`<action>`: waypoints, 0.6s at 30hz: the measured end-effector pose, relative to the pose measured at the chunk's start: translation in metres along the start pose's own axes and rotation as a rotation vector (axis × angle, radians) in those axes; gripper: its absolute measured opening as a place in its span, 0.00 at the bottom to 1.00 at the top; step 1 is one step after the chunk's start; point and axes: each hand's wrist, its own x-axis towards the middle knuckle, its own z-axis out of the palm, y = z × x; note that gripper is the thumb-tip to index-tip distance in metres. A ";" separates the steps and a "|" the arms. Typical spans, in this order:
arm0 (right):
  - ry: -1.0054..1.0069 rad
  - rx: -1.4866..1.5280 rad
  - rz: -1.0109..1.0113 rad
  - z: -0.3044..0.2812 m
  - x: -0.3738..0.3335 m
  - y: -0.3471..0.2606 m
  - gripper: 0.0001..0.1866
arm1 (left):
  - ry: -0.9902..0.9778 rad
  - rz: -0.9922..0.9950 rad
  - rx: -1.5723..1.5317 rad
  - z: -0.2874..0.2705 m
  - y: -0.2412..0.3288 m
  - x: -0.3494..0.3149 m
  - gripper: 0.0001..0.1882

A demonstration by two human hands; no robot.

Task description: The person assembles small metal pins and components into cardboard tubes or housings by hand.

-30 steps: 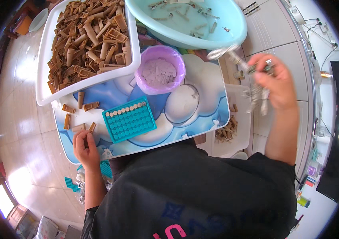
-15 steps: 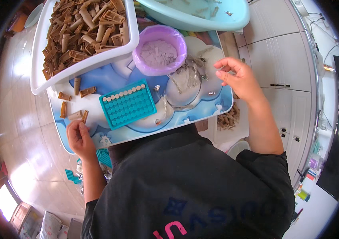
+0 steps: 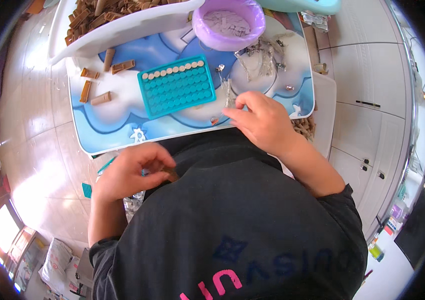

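My right hand (image 3: 261,121) rests on the near edge of the blue and white cloud-patterned board (image 3: 122,127), its fingertips pinching a small clear packet with a metal bit (image 3: 226,97). A teal grid tray (image 3: 176,86) lies just left of it, its top row filled with small pale round pieces. My left hand (image 3: 131,171) is below the board, against my dark shirt, fingers curled on a small brown piece (image 3: 171,174).
A white bin (image 3: 122,30) of brown wooden pieces sits at the back left, with several loose brown pieces (image 3: 103,80) on the board. A purple bowl (image 3: 230,22) of pale bits and several clear packets (image 3: 265,55) lie at the back. White cabinets (image 3: 367,100) stand to the right.
My right hand came down from the back right to the board's near edge beside the teal tray. My left hand moved off the board's left edge toward my shirt. The view tilted down.
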 end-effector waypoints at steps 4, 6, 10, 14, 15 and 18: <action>0.108 -0.057 -0.062 0.016 0.005 0.008 0.11 | -0.131 -0.010 -0.307 0.011 -0.019 0.008 0.13; 0.146 -0.060 -0.070 0.013 0.003 0.010 0.10 | -0.161 0.062 -0.360 0.016 -0.030 0.009 0.15; 0.345 0.338 0.143 0.002 0.006 -0.009 0.06 | 0.108 0.074 -0.627 0.033 -0.027 0.023 0.14; 0.335 0.422 0.208 0.019 0.011 -0.031 0.05 | 0.195 0.095 -0.733 0.045 -0.010 0.048 0.14; 0.314 0.351 0.155 0.027 0.015 -0.033 0.05 | 0.205 0.094 -0.738 0.045 -0.012 0.053 0.14; 0.317 0.269 0.038 0.045 0.016 -0.041 0.07 | 0.198 0.071 -0.846 0.047 -0.019 0.059 0.12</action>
